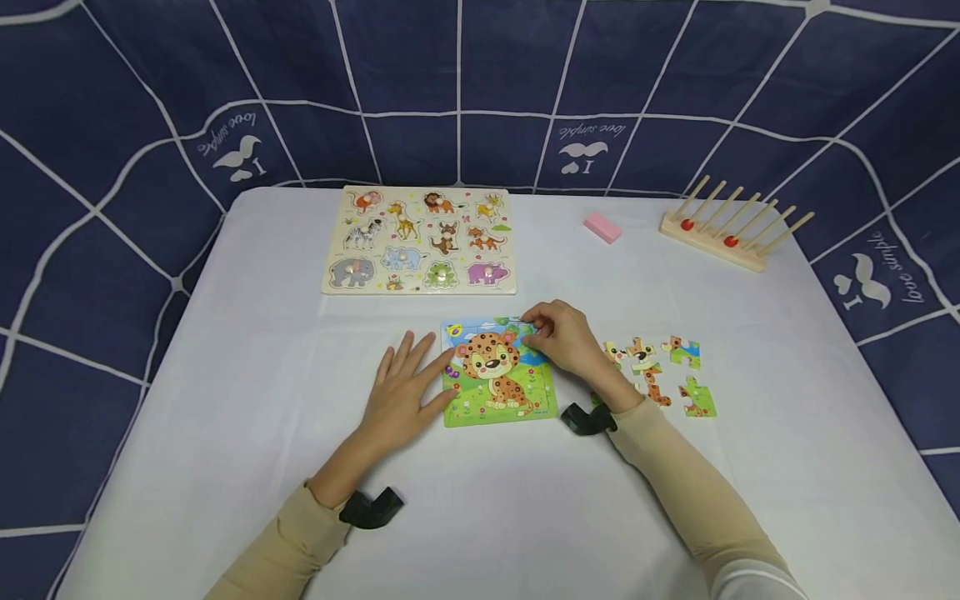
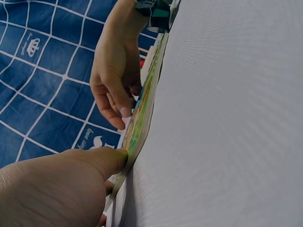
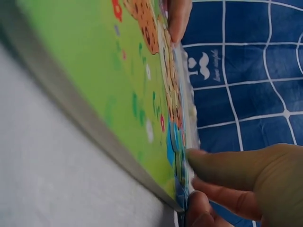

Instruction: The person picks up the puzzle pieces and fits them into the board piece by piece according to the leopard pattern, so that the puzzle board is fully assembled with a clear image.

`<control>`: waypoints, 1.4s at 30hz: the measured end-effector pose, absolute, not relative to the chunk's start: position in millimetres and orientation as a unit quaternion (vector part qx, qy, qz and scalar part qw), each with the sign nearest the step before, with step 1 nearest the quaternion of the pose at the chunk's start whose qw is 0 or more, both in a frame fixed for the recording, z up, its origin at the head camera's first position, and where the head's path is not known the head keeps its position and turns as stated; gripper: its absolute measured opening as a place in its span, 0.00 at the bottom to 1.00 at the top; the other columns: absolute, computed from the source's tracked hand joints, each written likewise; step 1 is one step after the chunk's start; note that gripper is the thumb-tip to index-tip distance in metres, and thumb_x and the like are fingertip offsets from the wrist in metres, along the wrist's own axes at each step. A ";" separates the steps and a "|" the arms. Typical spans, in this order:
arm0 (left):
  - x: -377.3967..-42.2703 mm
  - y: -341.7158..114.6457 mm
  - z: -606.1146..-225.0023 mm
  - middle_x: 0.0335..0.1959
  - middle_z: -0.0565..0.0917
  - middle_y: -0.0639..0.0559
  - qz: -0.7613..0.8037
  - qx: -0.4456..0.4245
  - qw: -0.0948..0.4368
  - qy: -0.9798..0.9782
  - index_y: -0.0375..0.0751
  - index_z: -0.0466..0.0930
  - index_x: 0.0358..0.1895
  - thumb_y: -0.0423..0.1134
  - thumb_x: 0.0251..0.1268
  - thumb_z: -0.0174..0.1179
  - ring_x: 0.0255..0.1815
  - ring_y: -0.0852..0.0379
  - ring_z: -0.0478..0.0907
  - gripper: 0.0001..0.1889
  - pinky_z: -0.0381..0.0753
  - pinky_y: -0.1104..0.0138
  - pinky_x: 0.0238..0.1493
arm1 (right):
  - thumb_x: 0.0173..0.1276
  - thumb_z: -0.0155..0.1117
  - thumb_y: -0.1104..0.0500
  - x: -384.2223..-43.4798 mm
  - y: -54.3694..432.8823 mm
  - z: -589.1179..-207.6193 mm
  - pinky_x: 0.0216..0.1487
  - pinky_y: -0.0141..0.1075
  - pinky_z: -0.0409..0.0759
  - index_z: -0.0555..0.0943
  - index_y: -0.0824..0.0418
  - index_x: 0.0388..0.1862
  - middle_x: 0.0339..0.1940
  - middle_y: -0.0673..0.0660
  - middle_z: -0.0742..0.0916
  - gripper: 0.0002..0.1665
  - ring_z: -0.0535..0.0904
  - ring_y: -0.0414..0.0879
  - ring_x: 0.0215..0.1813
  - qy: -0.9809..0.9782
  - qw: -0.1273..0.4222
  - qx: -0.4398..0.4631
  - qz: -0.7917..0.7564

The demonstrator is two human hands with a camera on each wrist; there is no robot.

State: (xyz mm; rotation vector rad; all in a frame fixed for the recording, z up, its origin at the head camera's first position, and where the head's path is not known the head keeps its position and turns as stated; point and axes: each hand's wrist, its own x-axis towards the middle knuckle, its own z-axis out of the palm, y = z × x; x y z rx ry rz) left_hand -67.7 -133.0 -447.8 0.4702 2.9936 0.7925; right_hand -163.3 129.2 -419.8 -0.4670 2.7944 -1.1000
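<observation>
A leopard jigsaw puzzle (image 1: 491, 375) lies in its flat, square board on the table. My left hand (image 1: 405, 396) is spread at the board's left side, its thumb and fingertips touching the edge. In the left wrist view, the left thumb (image 2: 111, 160) presses against the board's rim. At the upper right corner, my right hand (image 1: 562, 337) pinches a jigsaw piece (image 3: 178, 146) between thumb and fingers; the piece sits slightly raised from the picture in the right wrist view. The fingers hide part of that corner.
Several loose jigsaw pieces (image 1: 699, 398) lie right of the board, some behind the right forearm. Farther back are an animal peg puzzle (image 1: 420, 250), a pink block (image 1: 602, 227) and a wooden peg stand (image 1: 712, 242) with red beads. A dark checked cloth (image 1: 510, 67) hangs behind the table.
</observation>
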 end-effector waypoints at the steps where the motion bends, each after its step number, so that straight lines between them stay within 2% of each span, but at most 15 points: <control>1: -67.7 -132.9 -447.7 0.77 0.58 0.41 0.253 0.150 0.004 0.956 0.50 0.68 0.71 0.53 0.68 0.57 0.80 0.38 0.42 0.30 0.39 0.42 0.77 | 0.59 0.73 0.63 -163.4 129.7 -418.8 0.34 0.34 0.69 0.84 0.65 0.46 0.33 0.58 0.80 0.15 0.73 0.47 0.32 0.919 0.051 -0.152 -0.360; 8: -67.3 -133.3 -446.9 0.77 0.59 0.41 0.256 0.148 0.004 0.955 0.50 0.68 0.71 0.54 0.68 0.58 0.80 0.37 0.42 0.30 0.39 0.42 0.76 | 0.62 0.71 0.59 -161.4 140.6 -401.7 0.39 0.37 0.73 0.82 0.64 0.52 0.41 0.61 0.83 0.20 0.78 0.50 0.39 0.918 0.051 -0.144 -0.365; 14: -67.7 -135.3 -445.5 0.77 0.58 0.41 0.252 0.144 0.008 0.957 0.50 0.68 0.71 0.54 0.67 0.58 0.81 0.38 0.41 0.31 0.39 0.42 0.76 | 0.63 0.71 0.59 -155.2 171.5 -393.1 0.40 0.39 0.75 0.81 0.64 0.55 0.45 0.63 0.84 0.21 0.79 0.52 0.42 0.918 0.045 -0.137 -0.368; 21: -68.4 -136.2 -443.7 0.78 0.57 0.41 0.256 0.141 0.009 0.956 0.49 0.68 0.71 0.54 0.67 0.58 0.81 0.38 0.41 0.31 0.38 0.41 0.76 | 0.66 0.68 0.56 -142.1 224.7 -387.7 0.37 0.32 0.74 0.79 0.63 0.58 0.48 0.63 0.82 0.24 0.77 0.49 0.43 0.923 0.034 -0.079 -0.375; 29: -68.2 -135.4 -443.3 0.78 0.58 0.41 0.258 0.141 0.012 0.956 0.49 0.68 0.71 0.54 0.67 0.58 0.80 0.37 0.41 0.31 0.38 0.41 0.76 | 0.67 0.67 0.50 -127.0 260.0 -385.8 0.32 0.27 0.72 0.78 0.61 0.60 0.49 0.61 0.81 0.26 0.73 0.39 0.38 0.920 0.024 -0.008 -0.391; 35: -67.4 -134.7 -444.8 0.77 0.58 0.41 0.256 0.142 0.011 0.956 0.50 0.68 0.71 0.53 0.67 0.59 0.80 0.38 0.42 0.31 0.39 0.41 0.76 | 0.67 0.67 0.50 -125.4 262.1 -390.3 0.32 0.27 0.71 0.78 0.61 0.60 0.49 0.61 0.80 0.26 0.72 0.38 0.36 0.917 0.027 -0.008 -0.398; 42: -67.1 -133.0 -444.3 0.77 0.58 0.41 0.258 0.145 0.012 0.955 0.50 0.68 0.71 0.54 0.68 0.58 0.80 0.38 0.42 0.31 0.38 0.42 0.77 | 0.67 0.68 0.53 -124.9 260.1 -398.4 0.31 0.28 0.74 0.77 0.62 0.60 0.50 0.62 0.81 0.26 0.74 0.37 0.36 0.916 0.041 -0.017 -0.399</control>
